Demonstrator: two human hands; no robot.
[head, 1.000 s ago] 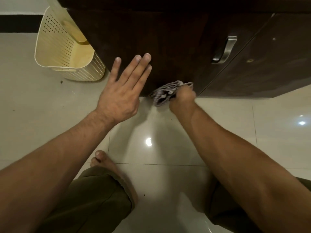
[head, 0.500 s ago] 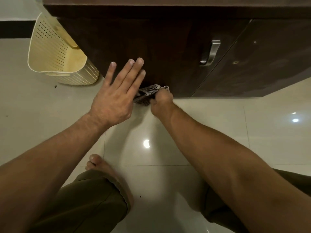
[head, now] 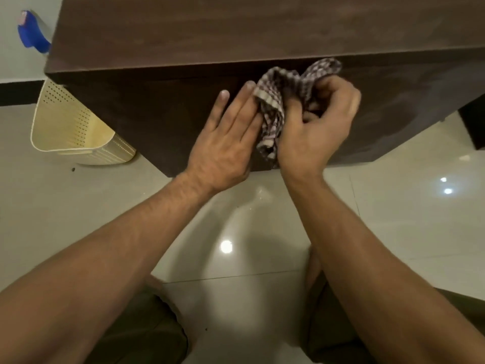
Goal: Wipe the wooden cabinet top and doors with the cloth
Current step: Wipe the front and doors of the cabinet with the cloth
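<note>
Right hand [head: 315, 132] grips the checked cloth [head: 283, 85] in front of the cabinet [head: 157, 114] door, just below the top edge. Left hand [head: 225, 145], fingers straight, touches the cloth. Perforated basket [head: 73, 132] stands beside the cabinet; contents indeterminable.

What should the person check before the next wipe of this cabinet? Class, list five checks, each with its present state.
1. Right hand grips the cloth: ok.
2. Cloth spread flat for wiping: not ok, it is bunched.
3. Left hand open, fingers straight, beside the cloth: ok.
4. Cloth touching the cabinet door: cannot tell.
5. Cabinet top already wiped clean: cannot tell.
6. Basket apart from both hands: ok.
</note>
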